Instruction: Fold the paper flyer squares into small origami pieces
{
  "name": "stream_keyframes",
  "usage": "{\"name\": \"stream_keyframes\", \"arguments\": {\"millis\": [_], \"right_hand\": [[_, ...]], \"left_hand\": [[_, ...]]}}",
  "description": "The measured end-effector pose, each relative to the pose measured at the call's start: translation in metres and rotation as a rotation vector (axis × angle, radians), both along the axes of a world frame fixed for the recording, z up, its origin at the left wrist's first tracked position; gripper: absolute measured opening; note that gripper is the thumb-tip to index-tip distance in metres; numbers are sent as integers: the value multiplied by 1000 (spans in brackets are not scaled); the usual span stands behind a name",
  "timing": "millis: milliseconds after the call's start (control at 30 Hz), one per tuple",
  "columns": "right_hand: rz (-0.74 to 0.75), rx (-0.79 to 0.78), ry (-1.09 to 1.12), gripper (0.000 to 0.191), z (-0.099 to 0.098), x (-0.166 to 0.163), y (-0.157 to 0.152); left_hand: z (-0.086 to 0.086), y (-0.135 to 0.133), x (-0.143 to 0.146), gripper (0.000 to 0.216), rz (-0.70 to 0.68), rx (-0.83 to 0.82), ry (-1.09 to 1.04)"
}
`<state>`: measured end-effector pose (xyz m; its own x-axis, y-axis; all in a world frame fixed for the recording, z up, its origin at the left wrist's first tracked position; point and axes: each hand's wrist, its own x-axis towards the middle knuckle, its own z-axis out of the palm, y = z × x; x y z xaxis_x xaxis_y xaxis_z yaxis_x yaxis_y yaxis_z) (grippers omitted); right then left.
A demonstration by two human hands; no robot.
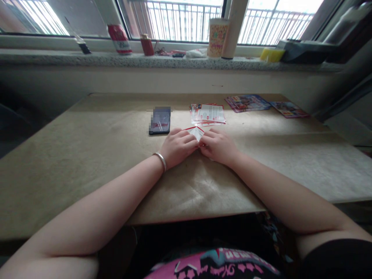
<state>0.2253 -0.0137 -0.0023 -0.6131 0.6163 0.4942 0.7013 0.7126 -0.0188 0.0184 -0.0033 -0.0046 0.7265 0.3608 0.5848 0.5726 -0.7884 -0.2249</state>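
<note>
Paper slip (196, 132): small white piece with a thin red edge, lying flat on the table (87, 155) between the two hands. Only its far corner is showing, coming to a point past the knuckles, and its near part is hiding beneath the fingers. Whether any print is on it cannot be told.
Left hand (178, 146): resting knuckles-up on the table, its fingers curling inward and pressing together, the tips bearing down on the slip's left side.
Right hand (218, 146): mirroring the left, its fingers bunching close and pinning the slip's right side. The fingertips of both hands are meeting at the middle.
Bracelet (161, 160): plain silver band circling the left wrist.
Phone (159, 120): dark and lying flat just beyond the left hand, apart from the slip.
Leaflet stack (208, 114): white and red sheets, loosely fanned, sitting just past the slip.
Blue leaflet (247, 103): lying further right near the table's far edge, with a pinkish leaflet (289, 109) beside it.
Windowsill (58, 58): running behind the table, carrying a red can (119, 38) and a patterned paper cup (217, 37).
</note>
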Motion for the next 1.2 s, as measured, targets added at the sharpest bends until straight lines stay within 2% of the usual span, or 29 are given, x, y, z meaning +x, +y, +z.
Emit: {"name": "stream_keyframes", "arguments": {"millis": [233, 667, 1200], "right_hand": [[25, -28, -2, 11, -1, 1, 1], [77, -128, 85, 8, 5, 14, 4], [51, -228, 116, 7, 14, 41, 12]], "left_hand": [[1, -2, 1, 23, 61, -55, -16], [4, 1, -5, 21, 34, -137, -47], [0, 9, -15, 20, 57, -214, -118]]}}
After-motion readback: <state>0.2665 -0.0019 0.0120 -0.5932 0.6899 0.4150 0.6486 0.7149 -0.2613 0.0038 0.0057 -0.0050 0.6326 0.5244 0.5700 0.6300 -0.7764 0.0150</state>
